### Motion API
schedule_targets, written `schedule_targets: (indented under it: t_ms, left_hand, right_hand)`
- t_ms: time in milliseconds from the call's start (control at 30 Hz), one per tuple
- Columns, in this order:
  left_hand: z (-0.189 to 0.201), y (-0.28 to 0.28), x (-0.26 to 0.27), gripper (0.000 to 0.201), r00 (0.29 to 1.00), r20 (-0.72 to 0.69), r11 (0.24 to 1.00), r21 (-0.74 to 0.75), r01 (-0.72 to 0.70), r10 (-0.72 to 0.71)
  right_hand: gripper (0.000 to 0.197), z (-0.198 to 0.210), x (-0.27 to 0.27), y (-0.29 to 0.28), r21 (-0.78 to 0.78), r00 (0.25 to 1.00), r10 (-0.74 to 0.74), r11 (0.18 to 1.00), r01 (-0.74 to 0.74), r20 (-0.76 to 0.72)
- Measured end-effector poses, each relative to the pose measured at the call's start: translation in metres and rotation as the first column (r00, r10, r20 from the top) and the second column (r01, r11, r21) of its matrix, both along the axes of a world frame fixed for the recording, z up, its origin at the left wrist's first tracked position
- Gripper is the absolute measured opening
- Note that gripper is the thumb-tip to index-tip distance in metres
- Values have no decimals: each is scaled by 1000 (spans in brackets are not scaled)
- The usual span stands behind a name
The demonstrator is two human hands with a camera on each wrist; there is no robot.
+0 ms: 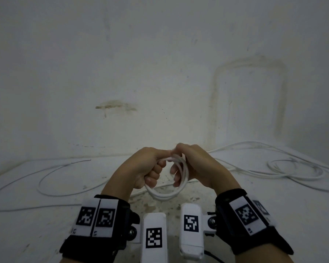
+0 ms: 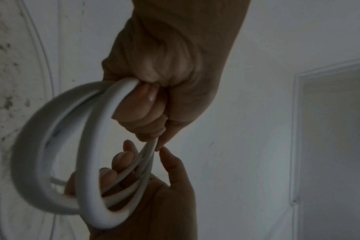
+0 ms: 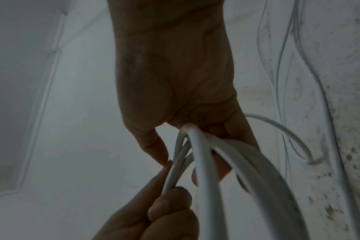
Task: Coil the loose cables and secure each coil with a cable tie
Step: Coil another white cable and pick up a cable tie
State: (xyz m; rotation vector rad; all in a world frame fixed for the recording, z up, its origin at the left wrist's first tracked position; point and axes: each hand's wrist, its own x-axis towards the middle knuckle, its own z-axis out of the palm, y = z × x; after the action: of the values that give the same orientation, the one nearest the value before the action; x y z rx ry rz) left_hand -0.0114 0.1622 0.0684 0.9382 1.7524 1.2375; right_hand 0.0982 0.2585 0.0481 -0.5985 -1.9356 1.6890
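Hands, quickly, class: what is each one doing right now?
Left hand: fingers curled round the white cable coil, gripping it.
Right hand: also holding the same coil, loops passing over its fingers.

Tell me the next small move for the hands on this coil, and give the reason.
Probably draw in one more loop. Both the left hand and the right hand grip the white coil, yet loose cable trails from it across the floor, and no cable tie is visible.

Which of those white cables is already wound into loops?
The white cable coil held in both hands; the thin cable and tangled cables lie loose.
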Motion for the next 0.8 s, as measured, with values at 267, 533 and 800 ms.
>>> schedule_targets:
  t_ms: [267,533,800]
  left_hand:
    - [2,-3,-5,44,998,-63,997,-78,25,-30]
    - [-8,2,-11,34,948,-315,999,27,-32,39]
    - [-18,4,-35,23,598,-792,914,324,242,122]
  right_hand:
    - [12,-8,-13,-10,215,998,6,976,-18,55]
    - [18,-9,-19,-11,414,980,-128,909,54,155]
    - [14,11,4,-12,533,972,-13,838,-117,234]
